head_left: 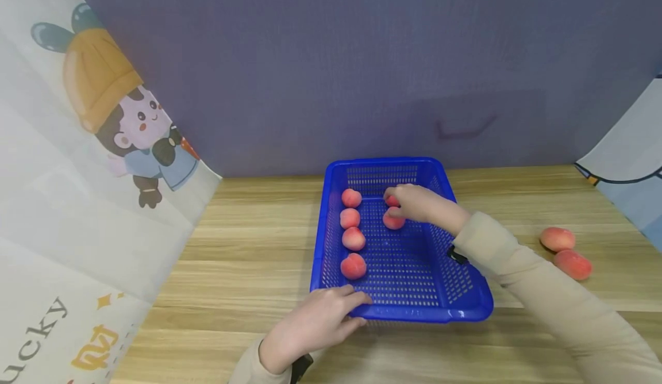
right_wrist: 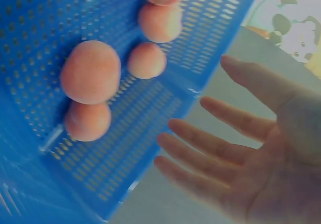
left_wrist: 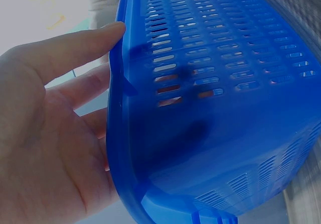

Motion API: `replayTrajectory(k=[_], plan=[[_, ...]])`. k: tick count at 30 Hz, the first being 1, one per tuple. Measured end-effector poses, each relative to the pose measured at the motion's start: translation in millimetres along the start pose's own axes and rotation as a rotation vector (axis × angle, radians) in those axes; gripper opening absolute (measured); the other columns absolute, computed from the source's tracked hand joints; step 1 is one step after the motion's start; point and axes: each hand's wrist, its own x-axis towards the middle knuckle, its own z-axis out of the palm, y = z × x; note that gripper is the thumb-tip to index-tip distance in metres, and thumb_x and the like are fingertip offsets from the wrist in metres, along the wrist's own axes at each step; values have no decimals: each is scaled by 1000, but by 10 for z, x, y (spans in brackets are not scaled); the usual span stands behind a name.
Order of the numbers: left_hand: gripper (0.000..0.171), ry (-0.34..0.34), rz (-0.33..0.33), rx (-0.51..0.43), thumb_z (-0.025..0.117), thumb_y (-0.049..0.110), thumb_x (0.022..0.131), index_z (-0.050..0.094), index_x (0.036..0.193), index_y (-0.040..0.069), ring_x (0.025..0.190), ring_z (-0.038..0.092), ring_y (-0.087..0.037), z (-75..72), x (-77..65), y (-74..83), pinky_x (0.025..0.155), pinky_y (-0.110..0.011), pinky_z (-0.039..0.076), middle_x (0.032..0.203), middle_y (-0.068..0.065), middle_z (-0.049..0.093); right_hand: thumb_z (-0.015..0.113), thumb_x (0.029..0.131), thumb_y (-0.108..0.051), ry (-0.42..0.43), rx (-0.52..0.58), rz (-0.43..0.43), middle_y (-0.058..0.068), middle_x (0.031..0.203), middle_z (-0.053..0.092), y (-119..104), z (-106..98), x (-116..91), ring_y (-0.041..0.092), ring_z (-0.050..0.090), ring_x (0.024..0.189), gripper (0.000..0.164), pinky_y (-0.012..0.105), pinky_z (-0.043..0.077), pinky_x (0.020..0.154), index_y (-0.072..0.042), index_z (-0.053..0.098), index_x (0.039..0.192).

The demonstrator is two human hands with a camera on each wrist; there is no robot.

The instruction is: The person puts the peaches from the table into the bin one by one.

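The right hand (head_left: 414,202) has its fingers spread and holds nothing, over two round pink-red peaches (head_left: 395,221) on the right of the basket floor. The left hand (head_left: 323,321) grips the near rim of the blue perforated plastic basket (head_left: 403,314). Setting fruit in lines seems the step in hand; the next move probably calls for lifting clear toward the two loose peaches (head_left: 557,238) at right on the wood-grained table (head_left: 248,257). Four others (head_left: 354,266) line the basket's left side.
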Motion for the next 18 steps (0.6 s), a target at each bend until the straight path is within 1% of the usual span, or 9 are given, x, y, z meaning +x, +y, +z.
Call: replayTrajectory(k=[4, 8, 13, 18], plan=[[25, 1, 0, -3, 63, 26, 79, 62, 102, 16, 71, 56, -4, -6, 0, 1, 60, -18, 45, 82, 5, 58, 60, 82, -19, 45, -25, -32, 15, 99, 62, -77, -99, -139, 32, 54, 98, 30, 44, 42, 84, -1, 59, 106], [25, -8, -4, -3, 63, 26, 80, 62, 102, 16, 71, 56, -4, -14, -1, 3, 61, -18, 45, 82, 5, 58, 61, 82, -23, 57, -33, -35, 15, 103, 61, -120, -190, -268, 32, 54, 100, 35, 45, 41, 84, -1, 58, 109], [25, -16, -13, -10, 63, 26, 80, 61, 102, 16, 72, 56, -4, -19, -5, 7, 60, -18, 45, 82, 5, 58, 62, 82, -26, 64, -52, -18, 19, 109, 58, -106, -289, -420, 36, 53, 102, 44, 47, 42, 83, 2, 54, 114], [24, -7, -9, -13, 63, 26, 80, 61, 102, 16, 70, 56, -4, -16, -7, 6, 59, -18, 44, 81, 5, 57, 62, 82, -23, 82, -42, -2, 23, 112, 55, -37, -367, -548, 39, 51, 102, 41, 50, 42, 81, 1, 54, 115]])
